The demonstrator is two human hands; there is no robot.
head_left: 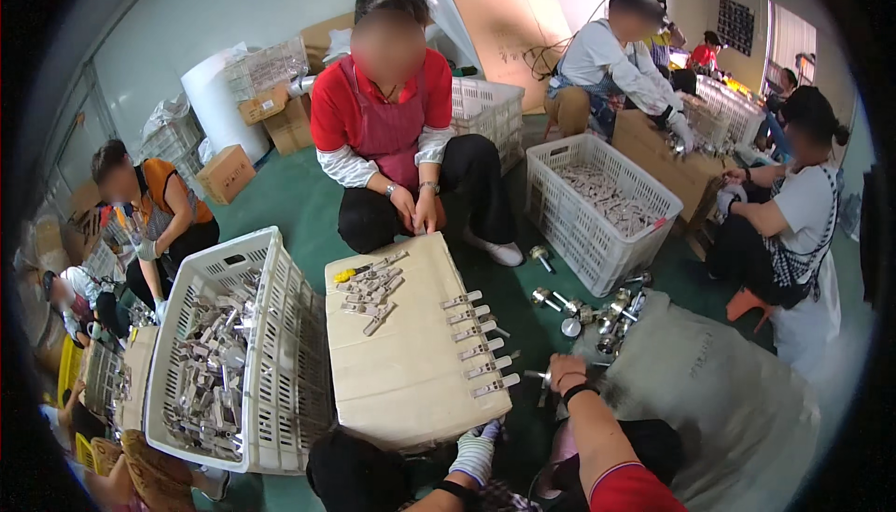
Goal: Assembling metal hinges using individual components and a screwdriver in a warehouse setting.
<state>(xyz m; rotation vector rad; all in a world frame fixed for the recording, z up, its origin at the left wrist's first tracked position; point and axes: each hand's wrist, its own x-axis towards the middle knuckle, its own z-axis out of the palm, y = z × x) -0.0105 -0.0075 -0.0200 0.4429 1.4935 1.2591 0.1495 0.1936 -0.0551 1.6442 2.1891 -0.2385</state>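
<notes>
My left hand [474, 452], in a white striped glove, is at the near right corner of a cream, padded-looking box [401, 372]. Its fingertips are dark and partly hidden, so their grip is unclear. My right hand [566, 374], bare with a dark wristband, has its fingers curled in beside a metal rod-like piece [537, 375]. What it grips, if anything, is hidden. Several flat metal clip-like pieces [483, 348] stick out in a row over the box's right edge. A loose pile of similar pieces [371, 293] lies at its far left with a small yellow item [350, 274].
Left of the box stands a white crate [280, 391] full of metal pieces. Another white crate [597, 251] stands far right. Metal knob-ended parts [616, 316] lie by a grey sack [709, 391]. A person in red [397, 129] sits opposite; other people work around on the green floor.
</notes>
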